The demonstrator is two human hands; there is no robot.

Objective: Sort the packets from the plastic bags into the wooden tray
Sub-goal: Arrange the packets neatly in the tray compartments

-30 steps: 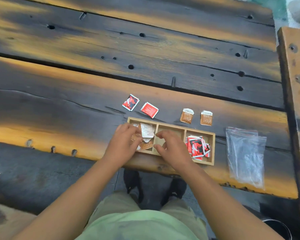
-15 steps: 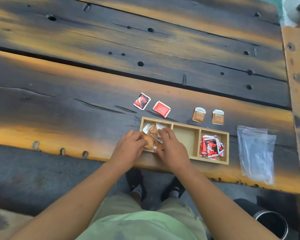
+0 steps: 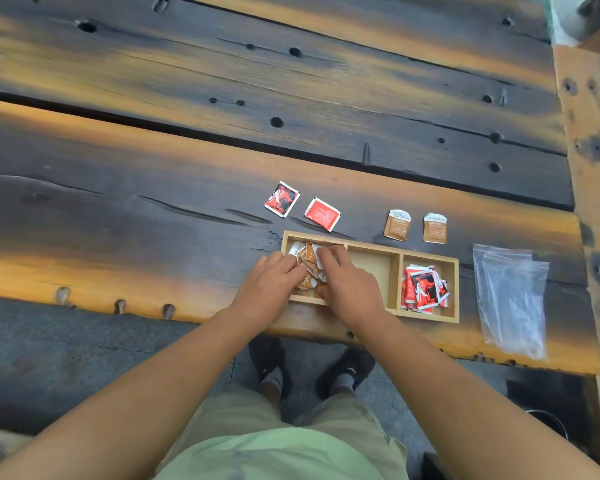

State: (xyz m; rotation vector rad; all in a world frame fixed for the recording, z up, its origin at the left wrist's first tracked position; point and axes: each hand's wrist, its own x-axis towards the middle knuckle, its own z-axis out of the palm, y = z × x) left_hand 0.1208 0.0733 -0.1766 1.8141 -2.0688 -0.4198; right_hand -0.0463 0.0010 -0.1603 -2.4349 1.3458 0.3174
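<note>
A wooden tray (image 3: 370, 240) with three compartments in a row sits near the front edge of a dark, scorched plank table (image 3: 153, 209). Its left compartment holds a loose heap of brown packets (image 3: 308, 261) with white tops, the middle compartment is bare wood, and the right compartment holds a stack of red packets (image 3: 424, 288) printed in black and white, some leaning on edge.

Behind the tray, four packets lie flat on the table: a red printed packet (image 3: 281, 199) and a plain red packet (image 3: 322, 214) beyond the left compartment (both a little skewed), and two brown packets, one (image 3: 397, 224) just beside the other (image 3: 434, 227), beyond the middle and right compartments. To the right of the tray, apart from it, lies a clear plastic bag (image 3: 511, 297), flat and crumpled; whether it is one bag or two overlapping cannot be told.

Both hands are over the left compartment. The left hand (image 3: 270, 289) reaches in from the tray's left wall, fingers curled onto the brown heap. The right hand (image 3: 349, 287) lies palm down across the divider, fingers bent and pressing on the same heap. Whether either hand actually pinches a packet cannot be told.
</note>
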